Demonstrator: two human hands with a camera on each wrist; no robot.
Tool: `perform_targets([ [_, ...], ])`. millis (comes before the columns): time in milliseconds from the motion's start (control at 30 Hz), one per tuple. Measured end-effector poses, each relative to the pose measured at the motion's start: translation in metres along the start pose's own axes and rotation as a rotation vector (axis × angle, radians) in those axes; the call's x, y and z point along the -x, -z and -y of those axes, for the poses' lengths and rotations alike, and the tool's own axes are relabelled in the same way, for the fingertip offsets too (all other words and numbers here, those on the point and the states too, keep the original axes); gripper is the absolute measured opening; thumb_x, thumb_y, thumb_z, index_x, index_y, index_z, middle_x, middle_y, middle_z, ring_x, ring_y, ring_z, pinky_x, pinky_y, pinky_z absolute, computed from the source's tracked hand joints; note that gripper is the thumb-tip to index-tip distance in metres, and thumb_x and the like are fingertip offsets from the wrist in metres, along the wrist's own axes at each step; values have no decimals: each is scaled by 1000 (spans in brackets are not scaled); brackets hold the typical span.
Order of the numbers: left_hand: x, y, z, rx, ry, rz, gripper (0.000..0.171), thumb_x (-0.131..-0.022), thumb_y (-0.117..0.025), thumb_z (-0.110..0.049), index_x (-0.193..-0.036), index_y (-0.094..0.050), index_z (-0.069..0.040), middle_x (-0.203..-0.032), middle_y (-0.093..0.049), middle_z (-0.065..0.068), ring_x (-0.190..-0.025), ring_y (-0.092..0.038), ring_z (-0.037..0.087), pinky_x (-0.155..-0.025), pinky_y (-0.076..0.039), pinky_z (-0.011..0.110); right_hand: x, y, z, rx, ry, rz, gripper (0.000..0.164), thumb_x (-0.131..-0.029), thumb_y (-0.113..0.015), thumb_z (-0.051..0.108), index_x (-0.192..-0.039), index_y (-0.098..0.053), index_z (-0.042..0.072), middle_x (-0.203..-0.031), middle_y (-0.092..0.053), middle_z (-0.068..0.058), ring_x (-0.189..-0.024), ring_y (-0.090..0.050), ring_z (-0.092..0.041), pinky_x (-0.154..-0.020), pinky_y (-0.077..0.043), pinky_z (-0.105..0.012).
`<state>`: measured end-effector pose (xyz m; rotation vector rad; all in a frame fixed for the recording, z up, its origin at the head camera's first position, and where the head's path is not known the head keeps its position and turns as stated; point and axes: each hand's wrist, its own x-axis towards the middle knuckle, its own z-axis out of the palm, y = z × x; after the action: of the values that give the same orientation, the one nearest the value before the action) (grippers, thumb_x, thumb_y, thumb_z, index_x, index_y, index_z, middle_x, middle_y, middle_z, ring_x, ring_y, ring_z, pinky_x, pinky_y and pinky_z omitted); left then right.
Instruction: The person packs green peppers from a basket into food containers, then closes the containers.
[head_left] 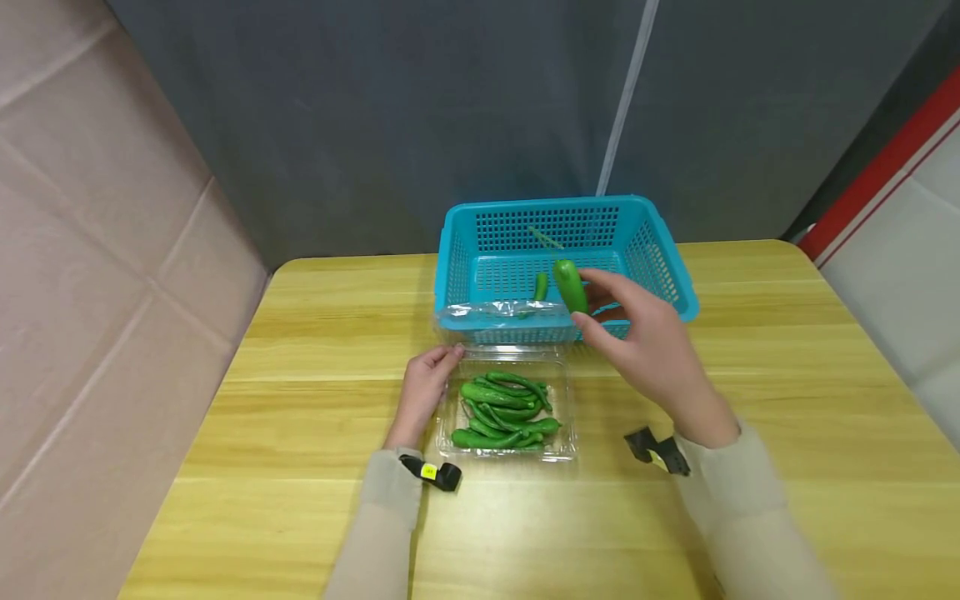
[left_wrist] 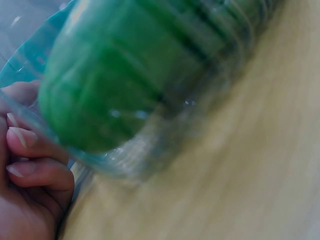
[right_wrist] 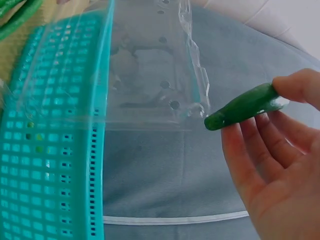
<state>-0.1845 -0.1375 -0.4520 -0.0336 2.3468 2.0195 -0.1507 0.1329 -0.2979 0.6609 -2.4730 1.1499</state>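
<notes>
My right hand holds a green pepper between thumb and fingertips, above the front of a blue plastic basket. In the right wrist view the same pepper lies across the fingers with the thumb on one end. My left hand pinches the edge of a clear plastic clamshell box near its hinge. Several long green peppers lie in the box's base. The raised clear lid overlaps the basket's front wall. Close in the left wrist view, a pepper shows through the plastic.
Inside the basket are another small green pepper and a thin pale green piece. A wooden table carries everything. Behind it stands a dark grey panel, with a padded pale wall on the left.
</notes>
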Motion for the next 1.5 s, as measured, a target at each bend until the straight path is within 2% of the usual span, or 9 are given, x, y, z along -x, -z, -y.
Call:
perform_targets([
  [200, -7, -3, 15, -37, -29, -46, 37, -80, -59, -49, -95, -68, -16, -47, -40, -2, -34, -32, 10, -29, -28, 25, 7, -7, 0, -25, 68, 8, 44, -82, -64, 10, -124, -50, 8, -101, -59, -2, -89, -56, -12, -70, -51, -27],
  [533, -8, -5, 15, -49, -41, -35, 38, -81, -58, -49, -97, -68, -16, -48, -41, -1, -33, -32, 10, -28, -27, 26, 18, -18, -6, -7, 84, 32, 45, -81, -66, 10, -123, -50, 7, -99, -59, -1, -86, -56, -11, -70, -50, -23],
  [833, -7, -4, 17, -46, -19, -40, 39, -79, -58, -52, -97, -68, -18, -49, -42, 1, -33, -32, 11, -28, -27, 26, 22, -21, -10, -14, 111, 37, 46, -80, -66, 8, -123, -50, 6, -99, -59, -2, -85, -56, -12, -72, -50, -24],
  [1033, 2, -3, -4, -27, 15, -4, 32, -86, -58, -37, -101, -66, -10, -51, -44, 4, -33, -33, 7, -30, -28, 23, 26, -20, -15, 30, 93, 114, 45, -80, -67, 11, -122, -52, 9, -98, -59, 2, -83, -57, -9, -73, -50, -28],
  [1200, 6, -4, -14, -42, 3, -1, 32, -89, -55, -29, -104, -64, -3, -49, -41, 1, -33, -31, 5, -30, -28, 21, 27, -22, -19, 43, 94, 172, 43, -80, -67, 13, -120, -53, 13, -102, -59, 5, -84, -57, -7, -72, -50, -26],
  [1333, 4, -3, -9, -19, 1, 7, 34, -88, -56, -31, -105, -64, -3, -51, -43, 2, -33, -32, 6, -29, -28, 23, 25, -27, -23, 55, 122, 224, 43, -79, -67, 11, -120, -53, 12, -103, -58, 3, -85, -57, -9, -71, -50, -26],
  [1500, -4, 0, 8, -27, -6, -14, 40, -83, -58, -46, -102, -66, -12, -50, -43, 1, -34, -33, 9, -29, -28, 25, 23, -38, -25, 85, 102, 335, 43, -79, -67, 11, -120, -52, 11, -100, -58, 3, -86, -57, -9, -71, -50, -27],
])
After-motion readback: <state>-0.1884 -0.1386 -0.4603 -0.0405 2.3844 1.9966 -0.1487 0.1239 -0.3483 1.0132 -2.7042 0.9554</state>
